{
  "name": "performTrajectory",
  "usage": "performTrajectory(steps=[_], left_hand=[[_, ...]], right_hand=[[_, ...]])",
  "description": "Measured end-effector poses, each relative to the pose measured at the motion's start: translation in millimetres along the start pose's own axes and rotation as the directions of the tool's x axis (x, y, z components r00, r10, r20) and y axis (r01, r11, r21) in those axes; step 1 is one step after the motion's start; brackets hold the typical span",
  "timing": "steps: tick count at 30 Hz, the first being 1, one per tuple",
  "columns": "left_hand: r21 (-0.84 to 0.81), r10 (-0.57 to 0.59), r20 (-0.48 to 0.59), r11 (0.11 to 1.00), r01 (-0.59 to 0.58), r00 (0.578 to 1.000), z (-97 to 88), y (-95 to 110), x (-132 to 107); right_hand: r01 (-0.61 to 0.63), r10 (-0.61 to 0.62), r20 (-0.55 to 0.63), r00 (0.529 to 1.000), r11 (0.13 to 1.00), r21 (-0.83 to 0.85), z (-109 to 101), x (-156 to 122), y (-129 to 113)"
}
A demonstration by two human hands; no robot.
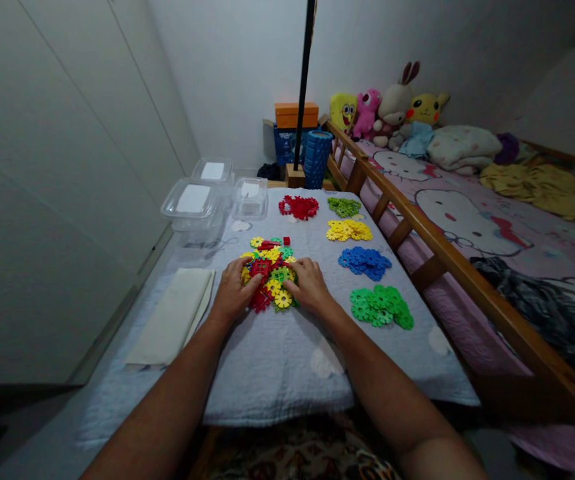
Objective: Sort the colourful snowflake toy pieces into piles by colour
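A mixed heap of plastic snowflake building pieces (pixel 282 298), yellow, red, green and blue, lies mid-table. My left hand (pixel 234 290) cups its left side, thumb reaching over red square pieces (pixel 260 268) and fingertips at the yellow ones. From the right, my right hand (pixel 311 285) touches the heap with curved, parted fingers and its thumb near a yellow flower-shaped piece. Neither hand is closed round a single piece. Some fingertips are hidden behind the heap.
Sorted piles stand to the right: red (pixel 299 207), lime (pixel 344 207), yellow (pixel 349 231), blue (pixel 364 262) and green (pixel 381 307). Clear lidded containers (pixel 194 200) and a folded cream cloth (pixel 172 317) are at left. A wooden bed rail (pixel 417 243) borders the table's right side.
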State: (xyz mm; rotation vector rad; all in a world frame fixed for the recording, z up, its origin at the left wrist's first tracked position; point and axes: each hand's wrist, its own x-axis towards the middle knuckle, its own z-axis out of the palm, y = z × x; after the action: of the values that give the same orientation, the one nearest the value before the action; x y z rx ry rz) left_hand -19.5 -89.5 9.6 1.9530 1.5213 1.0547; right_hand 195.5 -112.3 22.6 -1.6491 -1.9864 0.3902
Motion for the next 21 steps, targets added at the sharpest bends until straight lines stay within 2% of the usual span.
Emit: performTrajectory(steps=[7,13,16,21], left_hand=[[0.017,0.017,0.035,1.0,-0.017,0.999,-1.0,4.2,-0.6],[0.031,0.034,0.043,0.999,-0.035,0.998,-1.1,4.1,-1.8],[0.061,0.067,0.073,0.996,-0.071,0.995,0.2,2.6,-3.0],[0.168,0.108,0.138,0.977,-0.131,0.985,7.6,-1.2,-8.8]], right_hand=[[-0.037,0.037,0.0,0.999,0.995,0.092,1.2,0.1,-0.3],[-0.041,0.067,-0.082,0.994,0.957,0.286,2.6,-0.4,4.4],[-0.096,0.155,-0.097,0.983,0.888,0.45,0.8,-1.4,6.3],[-0.174,0.323,-0.086,0.943,0.694,0.698,-4.0,-0.1,8.0]])
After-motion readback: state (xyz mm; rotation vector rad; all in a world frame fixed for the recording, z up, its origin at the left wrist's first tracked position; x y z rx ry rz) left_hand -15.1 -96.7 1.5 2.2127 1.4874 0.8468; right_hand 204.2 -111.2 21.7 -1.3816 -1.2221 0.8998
